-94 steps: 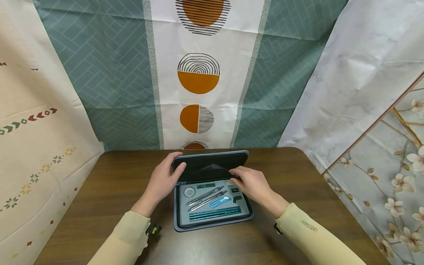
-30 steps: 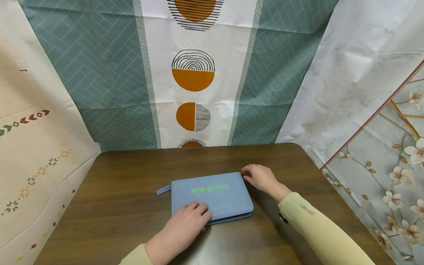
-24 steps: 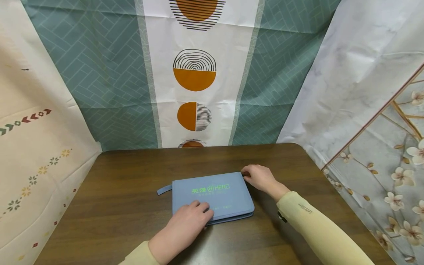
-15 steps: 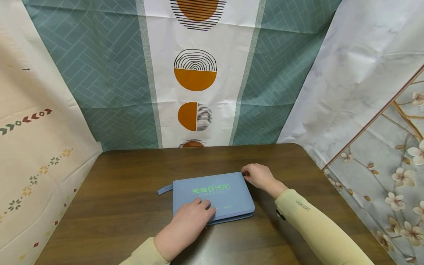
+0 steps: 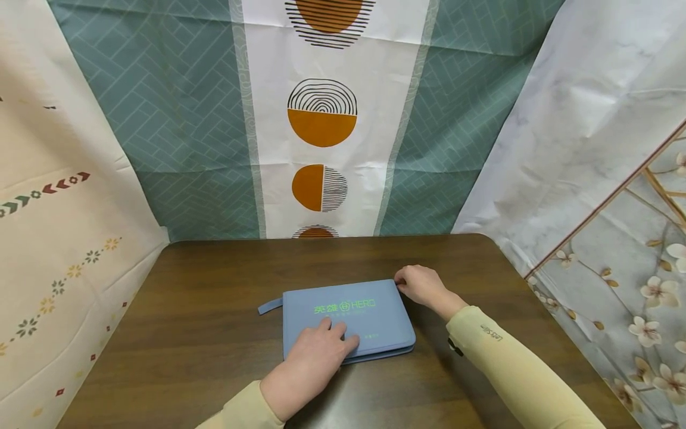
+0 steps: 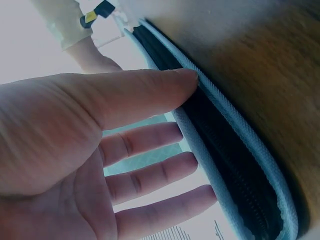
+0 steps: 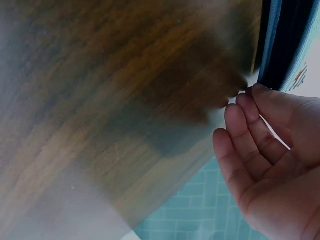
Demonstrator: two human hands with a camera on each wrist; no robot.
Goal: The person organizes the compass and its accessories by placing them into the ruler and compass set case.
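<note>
A blue-grey zip case (image 5: pixel 375 322) with green lettering lies flat on the table, its lid down. My left hand (image 5: pixel 313 363) rests on the front of the lid with fingers extended. In the left wrist view its thumb (image 6: pixel 170 87) touches the front edge, where the dark zip band (image 6: pixel 220 145) gapes between the lid and base rims. At the far right corner my right hand (image 5: pixel 426 289) pinches with thumb and fingertips. The right wrist view puts that pinch at the end of the zip (image 7: pixel 285 45); the zipper pull is mostly hidden by the fingers. The case's contents are covered.
A short fabric strap (image 5: pixel 270 305) sticks out from the case's left side. The brown wooden table (image 5: pixel 214 286) extends around the case. Patterned cloths (image 5: pixel 193 149) hang behind and along both sides.
The lid, raised 3.1 seconds ago over drawing tools, is now down. My left hand has moved to the front edge and crept right along it. My right hand went to the far right corner.
</note>
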